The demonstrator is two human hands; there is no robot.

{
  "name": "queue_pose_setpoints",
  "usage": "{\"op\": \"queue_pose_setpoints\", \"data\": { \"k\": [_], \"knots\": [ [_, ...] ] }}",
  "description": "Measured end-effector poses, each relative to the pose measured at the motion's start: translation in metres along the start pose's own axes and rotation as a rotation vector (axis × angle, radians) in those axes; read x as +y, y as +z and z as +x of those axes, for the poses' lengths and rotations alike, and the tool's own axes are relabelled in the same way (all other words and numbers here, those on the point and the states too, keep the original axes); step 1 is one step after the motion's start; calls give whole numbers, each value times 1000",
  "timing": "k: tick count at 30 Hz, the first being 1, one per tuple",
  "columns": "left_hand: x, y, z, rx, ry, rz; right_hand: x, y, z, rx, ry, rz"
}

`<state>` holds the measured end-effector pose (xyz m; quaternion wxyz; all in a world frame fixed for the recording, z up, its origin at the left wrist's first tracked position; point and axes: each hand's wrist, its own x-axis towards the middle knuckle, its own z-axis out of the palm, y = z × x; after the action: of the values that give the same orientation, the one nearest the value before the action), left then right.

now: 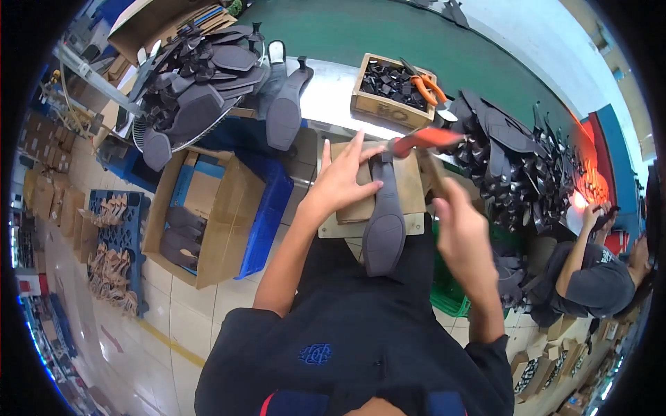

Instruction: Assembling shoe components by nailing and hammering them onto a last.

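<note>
A dark grey shoe sole [386,232] with a heel lies bottom up on a tan work block [354,211], its toe end toward me. My left hand [340,182] grips it near the heel, with the thumb along its side and the fingers around the heel end. In my right hand [463,239], slightly blurred by motion, is the wooden handle of a hammer [424,140]. Its red head hangs over or beside the heel; whether they touch I cannot tell.
Ahead stands a wooden box [390,116] of small black pieces, with orange-handled pliers [424,88] on it. Piled soles fill a wire basket [201,135] at left; more shoe parts [496,149] lie right. A carton [232,229] stands lower left. Another person [593,274] works at right.
</note>
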<state>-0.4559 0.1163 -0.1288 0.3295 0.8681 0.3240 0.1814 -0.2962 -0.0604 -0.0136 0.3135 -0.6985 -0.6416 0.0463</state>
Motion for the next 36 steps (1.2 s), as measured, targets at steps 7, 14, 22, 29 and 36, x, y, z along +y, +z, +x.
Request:
{"op": "queue_pose_setpoints", "data": {
  "k": [7,14,22,29,36],
  "knots": [
    [7,-4,0,62,93,115,1,1,-8,-13,-39,-175],
    [6,-2,-9,240,428,-36,-3,-23,4,121,-7,135],
    [116,-53,-102,-144,14,-795,55,45,6,-228,-297,-259],
    [125,-45,-115,-377,-122,-1036,25,29,-18,-364,-237,742],
    [138,-37,-119,-630,-209,-1384,-10,28,-44,-434,215,1565]
  ]
}}
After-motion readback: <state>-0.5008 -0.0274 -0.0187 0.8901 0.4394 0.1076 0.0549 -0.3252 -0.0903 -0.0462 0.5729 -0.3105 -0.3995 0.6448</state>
